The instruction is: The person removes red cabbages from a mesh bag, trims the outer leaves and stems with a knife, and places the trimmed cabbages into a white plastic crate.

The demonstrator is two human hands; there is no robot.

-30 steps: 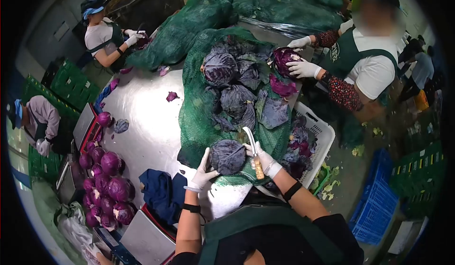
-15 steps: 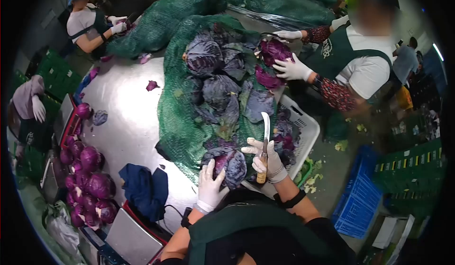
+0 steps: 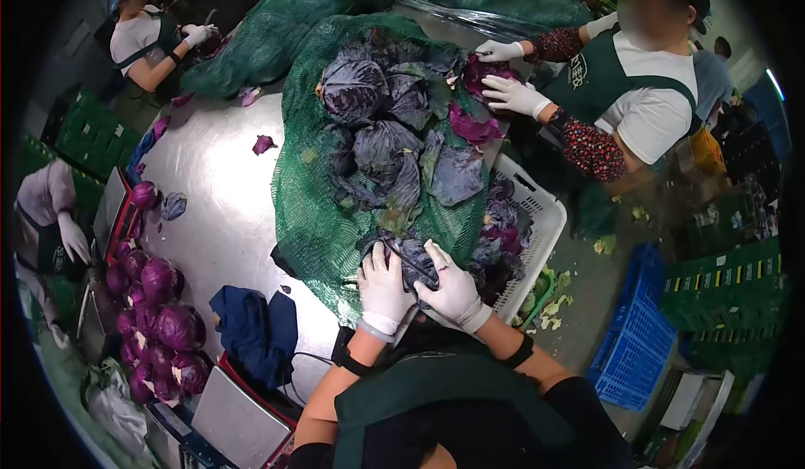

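While both gloved hands press down | left hand [image 3: 384, 289] grips red cabbage [image 3: 409, 261] | right hand [image 3: 453, 289] holds knife [image 3: 408, 261] across it | near edge of green net [image 3: 310, 209]

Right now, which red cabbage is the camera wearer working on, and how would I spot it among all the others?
Start at the big green mesh netting spread over the shiny steel table. Follow it to its near edge, beside the white slatted plastic crate. The dark purple cabbage head there is the only one clasped between two white-gloved hands, left hand and right hand.
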